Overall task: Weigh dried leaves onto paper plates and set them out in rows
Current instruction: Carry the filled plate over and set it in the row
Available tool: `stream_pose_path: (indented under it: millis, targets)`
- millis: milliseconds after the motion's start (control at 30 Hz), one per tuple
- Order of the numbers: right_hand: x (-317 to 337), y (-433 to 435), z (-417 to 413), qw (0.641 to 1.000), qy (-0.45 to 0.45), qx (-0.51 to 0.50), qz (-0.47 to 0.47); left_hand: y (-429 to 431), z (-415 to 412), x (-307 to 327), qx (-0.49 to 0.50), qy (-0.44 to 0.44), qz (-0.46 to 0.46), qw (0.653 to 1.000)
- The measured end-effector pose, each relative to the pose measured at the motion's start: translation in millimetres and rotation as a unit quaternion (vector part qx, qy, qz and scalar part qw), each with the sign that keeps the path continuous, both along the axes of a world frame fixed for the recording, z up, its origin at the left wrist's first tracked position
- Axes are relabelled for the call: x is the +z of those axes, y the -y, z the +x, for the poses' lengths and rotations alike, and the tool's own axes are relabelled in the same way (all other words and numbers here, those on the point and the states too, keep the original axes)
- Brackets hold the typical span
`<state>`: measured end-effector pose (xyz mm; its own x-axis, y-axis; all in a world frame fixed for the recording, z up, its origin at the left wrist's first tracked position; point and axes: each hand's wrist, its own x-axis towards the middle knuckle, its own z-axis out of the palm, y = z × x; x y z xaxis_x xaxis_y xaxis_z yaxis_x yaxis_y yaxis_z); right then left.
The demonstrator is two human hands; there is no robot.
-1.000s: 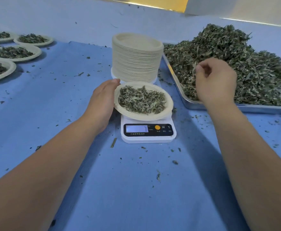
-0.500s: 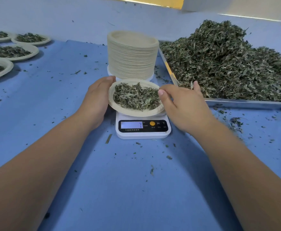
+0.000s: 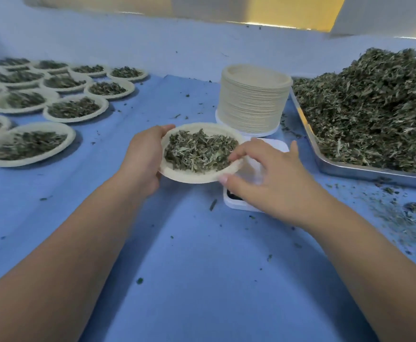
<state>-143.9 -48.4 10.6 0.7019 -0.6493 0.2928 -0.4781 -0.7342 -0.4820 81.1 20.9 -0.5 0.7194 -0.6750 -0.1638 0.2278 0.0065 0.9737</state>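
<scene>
Holding a paper plate (image 3: pixel 184 176) of dried leaves (image 3: pixel 199 151) between both my hands.
My left hand (image 3: pixel 144 156) grips its left rim; my right hand (image 3: pixel 271 178) pinches the near right rim. The plate is mostly left of the white scale (image 3: pixel 236 206).

One held plate (image 3: pixel 192 177), one plate stack (image 3: pixel 254 102), one scale (image 3: pixel 236 204), one tray (image 3: pixel 375 172), about thirteen filled plates (image 3: pixel 76 119), blurred.

Open blue cloth (image 3: pixel 202 267) lies in front of the scale (image 3: pixel 252 169) and to its near left. Over the scale's left edge, a left hand (image 3: pixel 144 159) and right hand (image 3: pixel 271 178) grip a loaded plate (image 3: pixel 192 177). Behind it a plate stack (image 3: pixel 254 104) blocks passage; right, a heaped metal tray (image 3: pixel 365 171); far left, rows of filled plates (image 3: pixel 103 104).
</scene>
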Motion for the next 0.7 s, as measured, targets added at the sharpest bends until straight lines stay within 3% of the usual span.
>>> stream_pose_path:
  millis: [133,300,433,700]
  targets:
    - [-1,-26,38,0.994,-0.032,0.095,-0.052,-57,24,10,0.083,0.011,0.013,0.996]
    - [-9,-69,95,0.985,-0.038,0.166,-0.016,-132,53,18,0.172,0.027,0.036,0.984]
    - [-15,-104,144,0.975,-0.047,0.215,0.020,-185,76,11,0.285,0.113,0.077,0.949]
    - [-25,-156,221,0.966,-0.050,0.255,0.000,-254,103,-10,0.351,0.213,0.146,0.900]
